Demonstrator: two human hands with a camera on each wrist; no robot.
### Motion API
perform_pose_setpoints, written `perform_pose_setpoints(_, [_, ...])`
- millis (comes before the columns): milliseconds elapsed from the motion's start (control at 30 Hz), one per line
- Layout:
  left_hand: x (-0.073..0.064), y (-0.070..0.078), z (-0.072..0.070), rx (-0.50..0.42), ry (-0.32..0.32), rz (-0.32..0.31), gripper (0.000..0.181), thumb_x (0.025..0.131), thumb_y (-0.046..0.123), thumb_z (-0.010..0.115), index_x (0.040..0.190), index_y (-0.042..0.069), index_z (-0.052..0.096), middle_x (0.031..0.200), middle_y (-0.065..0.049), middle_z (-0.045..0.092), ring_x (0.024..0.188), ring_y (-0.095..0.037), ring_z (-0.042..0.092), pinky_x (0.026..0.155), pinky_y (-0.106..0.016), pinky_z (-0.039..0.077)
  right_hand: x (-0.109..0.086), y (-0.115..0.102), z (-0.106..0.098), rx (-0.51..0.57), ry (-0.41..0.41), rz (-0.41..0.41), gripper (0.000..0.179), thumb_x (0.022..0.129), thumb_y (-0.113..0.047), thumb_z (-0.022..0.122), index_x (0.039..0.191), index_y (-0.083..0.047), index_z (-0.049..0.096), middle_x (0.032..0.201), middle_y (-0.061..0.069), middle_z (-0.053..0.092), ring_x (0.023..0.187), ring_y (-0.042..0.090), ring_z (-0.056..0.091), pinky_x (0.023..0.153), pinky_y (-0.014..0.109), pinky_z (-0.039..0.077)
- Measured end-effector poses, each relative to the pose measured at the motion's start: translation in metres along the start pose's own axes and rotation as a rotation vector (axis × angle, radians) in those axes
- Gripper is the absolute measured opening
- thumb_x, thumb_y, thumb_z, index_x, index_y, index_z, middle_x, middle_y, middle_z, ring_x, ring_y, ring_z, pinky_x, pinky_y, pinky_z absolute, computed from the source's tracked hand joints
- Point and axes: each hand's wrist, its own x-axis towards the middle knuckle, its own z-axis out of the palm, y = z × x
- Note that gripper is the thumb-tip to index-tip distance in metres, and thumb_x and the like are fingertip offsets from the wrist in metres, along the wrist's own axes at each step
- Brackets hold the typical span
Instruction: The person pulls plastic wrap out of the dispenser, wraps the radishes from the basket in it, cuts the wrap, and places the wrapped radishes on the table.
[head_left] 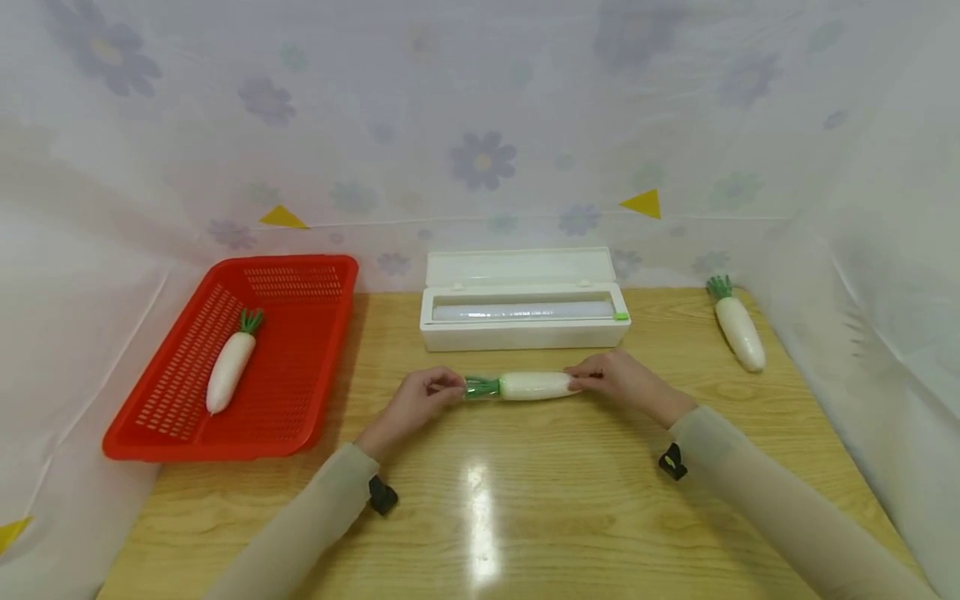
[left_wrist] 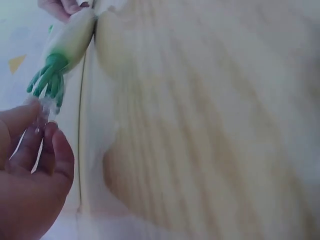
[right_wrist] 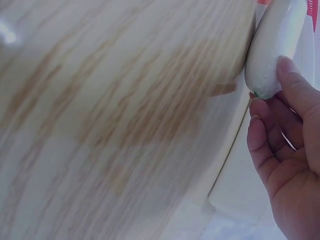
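Note:
A white radish (head_left: 536, 386) with green stalks lies lengthwise between the two hands, in front of the white box. Clear film covers it and sticks out past the stalks. My left hand (head_left: 424, 400) pinches that film at the leafy end; in the left wrist view the thumb and fingers (left_wrist: 32, 145) meet on the clear twist beyond the green stalks (left_wrist: 50, 82). My right hand (head_left: 618, 383) holds the radish's tapered tip. The right wrist view shows the thumb (right_wrist: 290, 75) on the film-covered white body (right_wrist: 272, 50), with the other fingers under the tip.
Behind the radish stands a white cling film box (head_left: 525, 337), lid up, a film roll (head_left: 525, 311) inside. A red basket (head_left: 341, 358) at the left holds another radish (head_left: 231, 367). A third, shiny radish (head_left: 738, 332) lies at the far right of the wooden table (head_left: 570, 517).

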Motion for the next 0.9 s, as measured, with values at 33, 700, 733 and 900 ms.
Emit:
perform_pose_setpoints(33, [0.000,0.000,0.000,0.000,0.001,0.002,0.014,0.102,0.012,0.067,0.113,0.006,0.074,0.108,-0.006,0.074,0.092,-0.016,0.063,0.077,-0.029,0.052,0.000,0.000,0.000,0.000,0.001,0.000,0.028,0.098,-0.020,0.073,0.122,-0.007,0.078,0.115,0.010,0.077,0.100,0.021,0.074,0.080,0.034,0.059])
perform_pose_setpoints(700, [0.002,0.011,0.012,-0.009,0.189,-0.097,0.014,0.102,0.011,0.067,0.108,0.001,0.076,0.099,-0.009,0.077,0.094,-0.021,0.070,0.083,-0.030,0.055,0.003,0.005,0.006,-0.068,0.055,-0.107,0.025,0.097,-0.019,0.075,0.117,-0.004,0.079,0.107,0.010,0.078,0.095,0.022,0.075,0.080,0.039,0.060])
perform_pose_setpoints(733, [0.001,0.014,0.012,-0.014,0.189,-0.112,0.018,0.104,0.015,0.066,0.109,0.002,0.077,0.099,-0.009,0.077,0.095,-0.022,0.071,0.081,-0.029,0.055,0.003,0.005,0.006,-0.076,0.060,-0.114,0.025,0.097,-0.019,0.075,0.117,-0.004,0.079,0.107,0.010,0.078,0.094,0.022,0.075,0.080,0.040,0.060])
perform_pose_setpoints(900, [0.002,0.024,0.014,-0.010,0.213,-0.171,0.022,0.101,0.027,0.072,0.099,0.005,0.076,0.092,-0.006,0.074,0.087,-0.019,0.067,0.072,-0.028,0.052,0.003,0.004,0.007,-0.091,0.072,-0.137,0.025,0.095,-0.017,0.076,0.117,-0.004,0.079,0.108,0.010,0.078,0.097,0.025,0.075,0.083,0.043,0.060])
